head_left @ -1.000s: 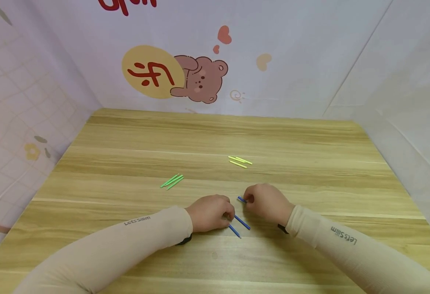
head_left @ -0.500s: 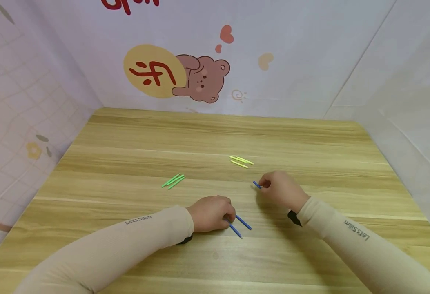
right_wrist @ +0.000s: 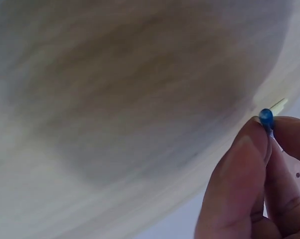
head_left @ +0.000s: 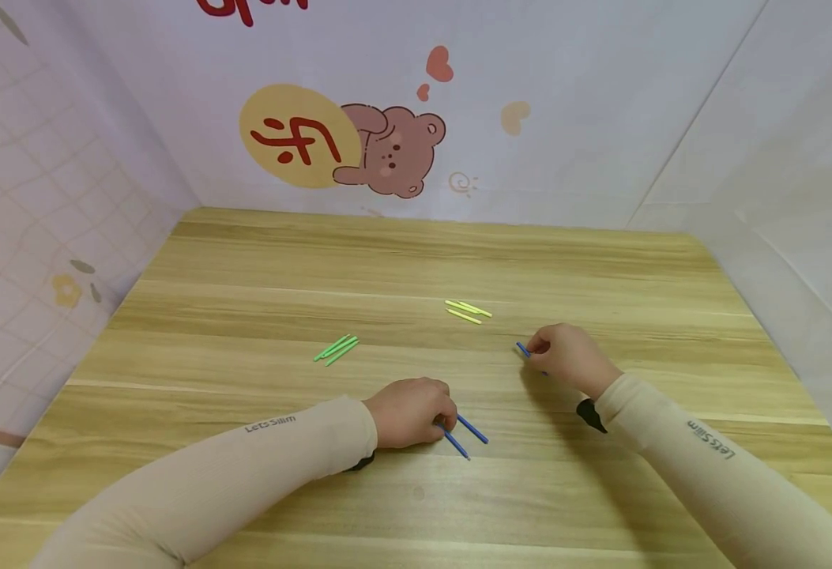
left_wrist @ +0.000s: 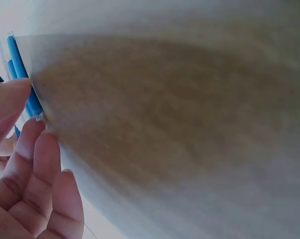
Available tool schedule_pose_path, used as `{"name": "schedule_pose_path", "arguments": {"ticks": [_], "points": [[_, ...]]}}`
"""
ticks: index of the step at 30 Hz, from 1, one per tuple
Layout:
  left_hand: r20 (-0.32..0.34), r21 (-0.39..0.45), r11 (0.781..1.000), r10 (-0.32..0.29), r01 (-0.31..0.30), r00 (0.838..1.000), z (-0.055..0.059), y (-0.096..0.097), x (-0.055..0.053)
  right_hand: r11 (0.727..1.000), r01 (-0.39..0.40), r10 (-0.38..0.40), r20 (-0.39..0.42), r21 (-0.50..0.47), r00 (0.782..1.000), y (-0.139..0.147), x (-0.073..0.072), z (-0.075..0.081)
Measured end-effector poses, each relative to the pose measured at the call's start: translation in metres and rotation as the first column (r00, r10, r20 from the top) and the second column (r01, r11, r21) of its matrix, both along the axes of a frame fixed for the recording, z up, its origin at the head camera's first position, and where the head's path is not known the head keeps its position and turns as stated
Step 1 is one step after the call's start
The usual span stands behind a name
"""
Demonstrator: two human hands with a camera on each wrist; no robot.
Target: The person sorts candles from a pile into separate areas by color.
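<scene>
My right hand [head_left: 566, 356] pinches a thin blue stick [head_left: 522, 348] between thumb and fingertips, right of the yellow sticks. In the right wrist view the rounded end of that blue stick [right_wrist: 266, 117] shows between the fingers. Nearer the front, my left hand [head_left: 413, 412] has its thumb and fingertips around another blue stick [head_left: 456, 443], which has a small pale tip. A further blue stick [head_left: 472, 429] lies beside it, its far end hidden by the fingers. Both blue sticks [left_wrist: 21, 64] appear at the thumb of the left hand [left_wrist: 28, 184] in the left wrist view.
Several yellow sticks [head_left: 468, 311] lie together on the wooden table [head_left: 245, 474] behind the hands. A small group of green sticks [head_left: 336, 349] is farther left. White printed cloth [head_left: 565, 95] stands along the table's back and sides.
My right hand has moved right and away from me with its blue stick, leaving the left hand. The left hand and its blue sticks stay in place.
</scene>
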State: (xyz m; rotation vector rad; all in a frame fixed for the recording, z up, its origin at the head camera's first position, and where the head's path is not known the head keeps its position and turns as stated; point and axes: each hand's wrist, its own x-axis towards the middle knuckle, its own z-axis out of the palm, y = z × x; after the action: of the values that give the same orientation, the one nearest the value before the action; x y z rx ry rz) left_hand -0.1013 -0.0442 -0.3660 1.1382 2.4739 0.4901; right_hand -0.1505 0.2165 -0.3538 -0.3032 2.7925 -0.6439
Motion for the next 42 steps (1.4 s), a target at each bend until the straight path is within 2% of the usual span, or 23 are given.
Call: {"name": "schedule_pose_path", "arguments": {"ticks": [20, 42], "points": [[-0.005, -0.005, 1.000, -0.012, 0.012, 1.000, 0.000, 0.001, -0.001, 0.999, 0.034, -0.035, 0.048, 0.024, 0.998, 0.028, -0.001, -0.007], [0.016, -0.007, 1.000, 0.001, -0.001, 1.000, -0.001, 0.003, -0.001, 0.997, 0.034, -0.037, 0.049, 0.066, 0.998, 0.029, 0.002, -0.004]]}}
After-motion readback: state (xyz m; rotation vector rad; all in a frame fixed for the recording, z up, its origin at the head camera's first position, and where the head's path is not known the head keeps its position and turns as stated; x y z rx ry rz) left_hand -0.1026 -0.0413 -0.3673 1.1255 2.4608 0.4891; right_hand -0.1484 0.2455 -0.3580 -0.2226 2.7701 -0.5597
